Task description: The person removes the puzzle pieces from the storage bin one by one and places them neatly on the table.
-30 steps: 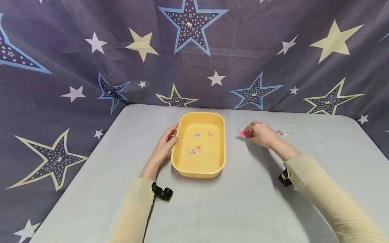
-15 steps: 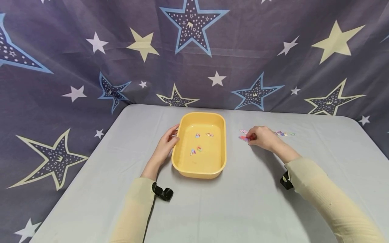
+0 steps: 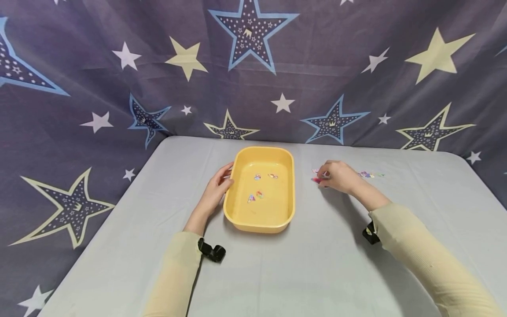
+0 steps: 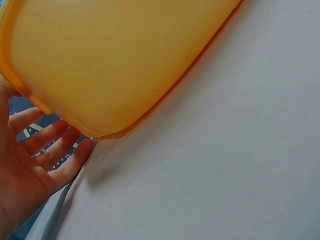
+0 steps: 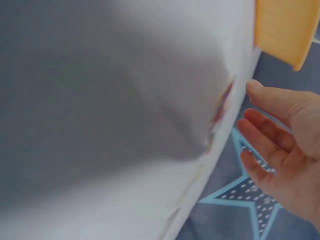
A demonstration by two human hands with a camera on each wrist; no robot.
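My left hand (image 3: 215, 189) rests against the left side of a yellow plastic tray (image 3: 259, 226), thumb at the rim. In the left wrist view, its fairly straight fingers (image 4: 57, 150) touch the outer wall. Right of the tray, my right hand (image 3: 338, 176) hovers just over a small pink-red cutout (image 3: 316, 180) on the table, partly hidden by the fingers. A paler pink cutout (image 3: 314, 171) lies behind it. In the right wrist view, a gap shows between thumb and fingers, with nothing held; the blurred cutouts (image 5: 220, 107) lie below on the cloth.
Several small colourful cutouts lie apart on the tray floor, among them a round one (image 3: 259, 194) and a blue one (image 3: 257, 177). More cutouts (image 3: 366, 174) lie right of my right hand. A star-patterned curtain (image 3: 281, 79) hangs along the grey-covered table's (image 3: 257, 273) back and left edges.
My right hand pinched the pink-red cutout, shifted it slightly nearer, and has let go of it, lifting a little. My left hand and the tray have stayed put.
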